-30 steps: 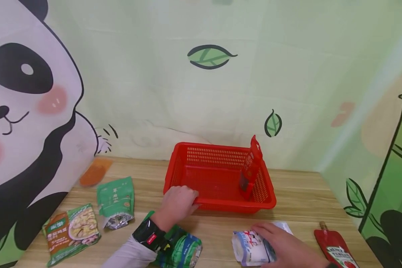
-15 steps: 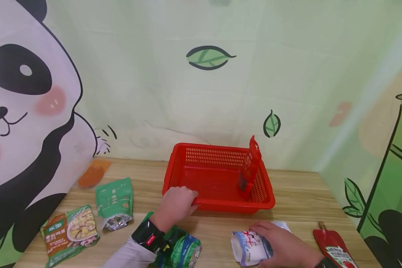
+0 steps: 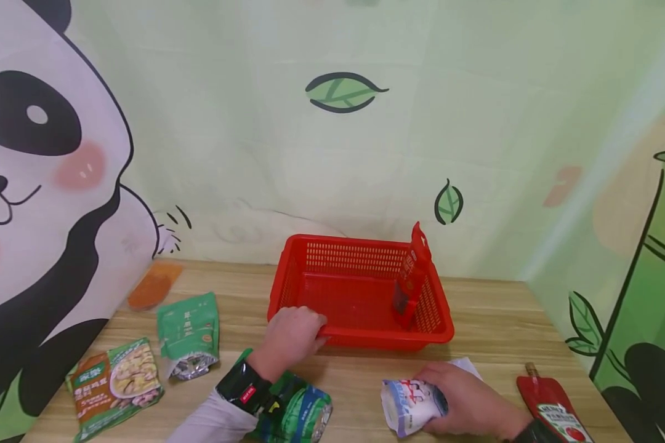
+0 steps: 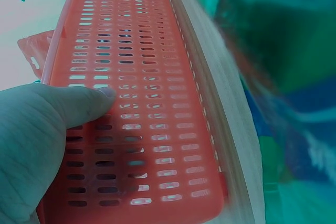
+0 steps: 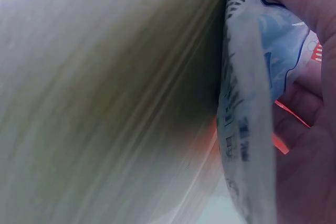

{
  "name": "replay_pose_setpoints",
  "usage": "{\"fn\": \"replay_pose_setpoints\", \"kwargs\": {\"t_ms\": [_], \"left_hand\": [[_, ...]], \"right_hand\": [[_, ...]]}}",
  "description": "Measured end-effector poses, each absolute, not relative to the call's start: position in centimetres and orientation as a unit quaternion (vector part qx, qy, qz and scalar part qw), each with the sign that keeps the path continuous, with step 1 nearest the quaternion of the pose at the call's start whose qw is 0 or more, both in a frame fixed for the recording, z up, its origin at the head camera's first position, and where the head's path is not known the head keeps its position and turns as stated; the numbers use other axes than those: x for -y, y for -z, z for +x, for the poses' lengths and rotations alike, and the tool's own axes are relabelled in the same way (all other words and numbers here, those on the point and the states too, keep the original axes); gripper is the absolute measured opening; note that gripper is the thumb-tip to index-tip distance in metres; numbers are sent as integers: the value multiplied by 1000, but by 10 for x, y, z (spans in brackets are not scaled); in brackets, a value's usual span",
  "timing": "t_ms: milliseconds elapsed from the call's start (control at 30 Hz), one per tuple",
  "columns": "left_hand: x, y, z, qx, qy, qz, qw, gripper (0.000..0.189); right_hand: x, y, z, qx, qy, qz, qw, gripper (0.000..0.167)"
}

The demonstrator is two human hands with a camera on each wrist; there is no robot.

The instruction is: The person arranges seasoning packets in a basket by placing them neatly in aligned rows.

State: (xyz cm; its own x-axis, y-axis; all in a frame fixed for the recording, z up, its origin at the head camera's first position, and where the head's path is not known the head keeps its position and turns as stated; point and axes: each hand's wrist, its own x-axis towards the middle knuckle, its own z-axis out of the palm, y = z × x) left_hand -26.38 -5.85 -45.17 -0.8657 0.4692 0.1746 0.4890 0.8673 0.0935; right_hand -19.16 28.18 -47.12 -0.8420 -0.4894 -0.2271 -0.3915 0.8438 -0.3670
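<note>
My left hand [image 3: 292, 338] grips the near rim of a red plastic basket [image 3: 360, 338] close to its left corner. In the left wrist view, the thumb lies against the basket's slotted wall [image 4: 142, 77]. A red packet [image 3: 412, 277] stands upright inside the basket at the right end. My right hand [image 3: 465, 397] holds a white and blue pouch [image 3: 412, 406] in front of the basket, with fingers and thumb curled round it. The right wrist view shows the pouch's printed edge [image 5: 247, 114] beside the wooden tabletop; whether it touches cannot be told.
Under my left forearm lies a green and blue pouch [image 3: 307, 412]. Further left are a green pouch [image 3: 188, 329], a brown and green food packet [image 3: 119, 387] and a flat orange packet [image 3: 154, 286]. A red ketchup pouch [image 3: 554, 403] lies at the right.
My right hand has tightened round the white and blue pouch, which has tilted and shifted up slightly. The left hand stays on the basket rim.
</note>
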Motion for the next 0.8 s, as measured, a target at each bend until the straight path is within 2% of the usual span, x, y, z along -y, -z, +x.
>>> {"fn": "replay_pose_setpoints", "kwargs": {"t_ms": [400, 800], "left_hand": [[59, 453, -265, 962, 62, -254, 84, 27], [59, 453, -264, 961, 65, -255, 86, 27]], "right_hand": [[-283, 471, -195, -940, 175, -255, 146, 44], [-281, 465, -192, -937, 168, -283, 118, 37]]}}
